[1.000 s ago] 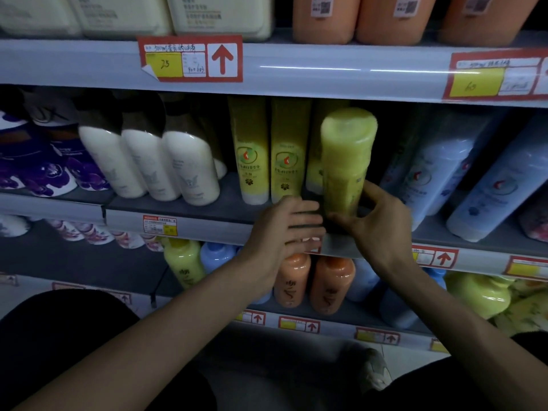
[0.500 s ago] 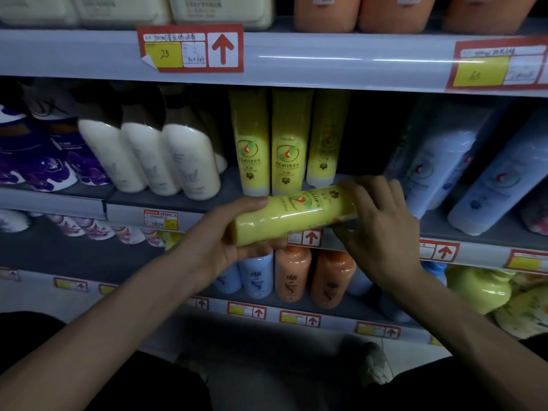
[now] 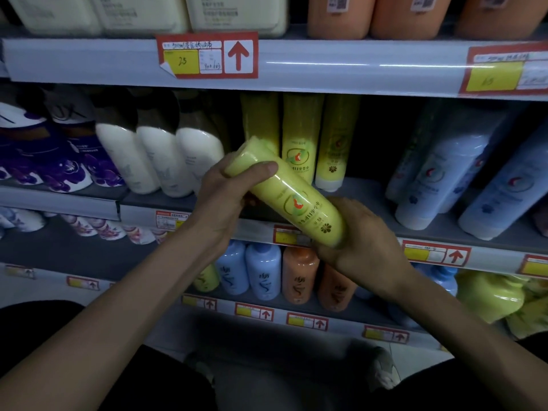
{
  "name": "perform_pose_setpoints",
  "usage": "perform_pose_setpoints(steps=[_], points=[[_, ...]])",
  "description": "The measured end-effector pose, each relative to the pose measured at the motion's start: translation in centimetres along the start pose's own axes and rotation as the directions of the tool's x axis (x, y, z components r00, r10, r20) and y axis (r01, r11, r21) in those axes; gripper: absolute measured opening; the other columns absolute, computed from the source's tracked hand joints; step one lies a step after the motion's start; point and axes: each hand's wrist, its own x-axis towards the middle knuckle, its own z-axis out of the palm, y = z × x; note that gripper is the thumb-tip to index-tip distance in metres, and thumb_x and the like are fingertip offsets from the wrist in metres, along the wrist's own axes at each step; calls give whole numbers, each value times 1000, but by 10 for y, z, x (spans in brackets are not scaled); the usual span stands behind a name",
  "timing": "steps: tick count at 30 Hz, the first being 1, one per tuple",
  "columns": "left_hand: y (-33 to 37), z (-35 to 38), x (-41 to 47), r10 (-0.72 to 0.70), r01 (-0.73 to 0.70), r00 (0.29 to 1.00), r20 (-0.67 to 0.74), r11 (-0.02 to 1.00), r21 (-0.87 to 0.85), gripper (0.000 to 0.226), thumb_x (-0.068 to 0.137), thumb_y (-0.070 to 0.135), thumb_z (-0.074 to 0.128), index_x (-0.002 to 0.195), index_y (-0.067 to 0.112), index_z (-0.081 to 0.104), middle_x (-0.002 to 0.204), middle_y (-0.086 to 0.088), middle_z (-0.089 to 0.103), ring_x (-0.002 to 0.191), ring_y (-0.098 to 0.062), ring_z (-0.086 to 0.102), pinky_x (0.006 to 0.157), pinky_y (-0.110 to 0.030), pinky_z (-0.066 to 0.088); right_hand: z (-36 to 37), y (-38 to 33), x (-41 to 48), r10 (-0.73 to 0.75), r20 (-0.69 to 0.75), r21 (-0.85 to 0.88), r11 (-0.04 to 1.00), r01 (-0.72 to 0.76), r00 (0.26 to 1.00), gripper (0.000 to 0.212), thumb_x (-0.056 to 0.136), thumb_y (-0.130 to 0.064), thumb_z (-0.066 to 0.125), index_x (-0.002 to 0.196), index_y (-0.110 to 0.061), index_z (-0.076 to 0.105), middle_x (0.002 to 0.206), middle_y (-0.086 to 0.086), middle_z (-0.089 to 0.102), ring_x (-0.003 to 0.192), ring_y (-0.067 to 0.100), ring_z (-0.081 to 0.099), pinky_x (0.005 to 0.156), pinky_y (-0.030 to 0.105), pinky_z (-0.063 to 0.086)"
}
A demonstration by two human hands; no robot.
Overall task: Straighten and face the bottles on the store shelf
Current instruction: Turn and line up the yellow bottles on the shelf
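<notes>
A yellow bottle [image 3: 292, 197] with a green and red round logo lies tilted in front of the middle shelf [image 3: 367, 200], its cap end up to the left, its label facing me. My left hand [image 3: 225, 200] grips the cap end with the thumb across the top. My right hand [image 3: 358, 247] holds the base end from below. Behind it stand three matching yellow bottles [image 3: 301, 140] upright in a row, the left one partly hidden by the held bottle.
White bottles [image 3: 160, 161] stand left of the yellow row, purple flowered ones [image 3: 59, 167] farther left, pale blue bottles [image 3: 453, 179] lean at the right. A dark gap lies between yellow and blue rows. Blue and orange bottles [image 3: 299, 274] fill the lower shelf.
The bottle stood upright on the shelf edge, then was lifted off and lay almost level. Now its cap end has swung up to the left and my right hand has dropped under its base.
</notes>
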Motion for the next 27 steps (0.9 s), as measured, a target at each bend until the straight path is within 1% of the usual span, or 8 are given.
perform_pose_setpoints(steps=[2,4,10,14,17,19,23,27], points=[[2,8,3,35,-35,999,7,999,3,57,59,40,87,108,14,74,106,-10,78,111,-33,72,102,-59,52,-1,-3,1,17,54,88,996,-22,998,60,76,-39,81,130,-30,56,116,-3,62,103,16,59,81,38,53],[4,18,4,55,-55,998,29,998,11,57,60,39,87,109,14,73,107,-10,78,108,-30,73,102,-59,53,-3,-4,2,38,92,133,990,-50,995,57,72,-48,77,124,-34,60,111,-7,63,99,13,61,81,38,54],[-1,43,-8,73,-96,974,213,991,98,57,69,25,93,120,18,68,110,3,78,106,-14,74,87,-31,61,-7,2,-6,147,-15,117,983,-144,989,37,68,-44,88,102,-33,76,87,-13,76,79,2,69,70,38,57],[-16,43,-18,11,-38,972,233,993,113,35,87,42,75,116,24,74,111,0,77,107,-18,72,98,-46,59,-11,4,-7,201,-64,238,954,-180,978,36,70,-40,90,102,-30,79,89,-17,78,84,-3,71,75,36,60],[-30,39,-19,-65,25,976,208,982,189,23,100,24,66,121,19,73,111,1,78,107,-17,73,102,-51,56,-18,8,-3,241,-84,390,901,-190,967,33,73,-22,90,105,-25,80,89,-18,79,85,-4,73,78,27,62],[-34,39,-20,-85,32,968,235,974,223,25,101,18,64,125,18,71,117,0,77,110,-15,73,102,-44,57,-20,13,3,267,-99,467,863,-192,958,36,74,-13,89,107,-19,79,91,-16,80,87,-3,74,79,22,61],[-43,42,-19,-90,7,958,273,956,292,35,100,13,65,134,19,67,124,5,74,115,-4,69,94,-18,53,-16,22,18,293,-159,460,867,-192,943,43,72,-20,91,113,-15,78,97,-10,80,89,1,75,81,27,62],[-48,48,-13,-104,13,956,273,949,316,42,99,13,66,139,25,61,131,8,68,117,1,65,95,-16,52,-7,24,33,318,-158,420,879,-227,935,52,65,-37,92,113,-22,78,95,-11,80,87,2,75,81,38,64]])
